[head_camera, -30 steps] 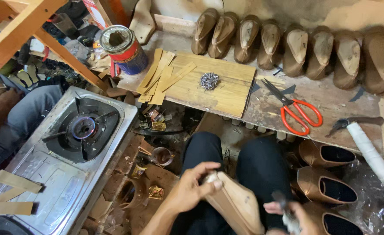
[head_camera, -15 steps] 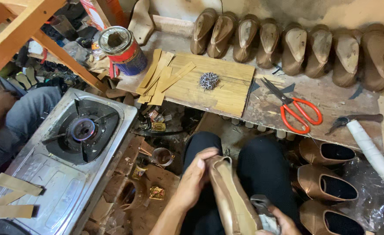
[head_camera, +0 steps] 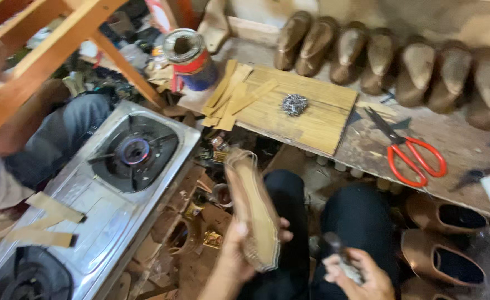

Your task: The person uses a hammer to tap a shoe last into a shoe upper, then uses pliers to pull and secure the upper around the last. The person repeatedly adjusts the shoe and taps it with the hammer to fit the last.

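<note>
At nine o'clock sits a steel two-burner gas stove, a small blue flame lit in its upper burner, with flat tan strips lying on its top. Another person's knee in grey trousers shows just beyond it. At eleven o'clock a dented red and blue tin can stands beside a pale wooden board that carries a fan of thin wooden strips and a grey knot of wire wool.

At six o'clock your left hand wraps its fingers around a tan shoe upper on a last, sole side up, toe pointing toward twelve, held above your dark-trousered lap. Just right of it your right hand is curled into a fist around a dark-handled tool; its head is too blurred to tell.

At one o'clock a row of brown shoe lasts lines the wall. At three o'clock lie red-handled scissors, with bronze slip-on shoes at four.
</note>
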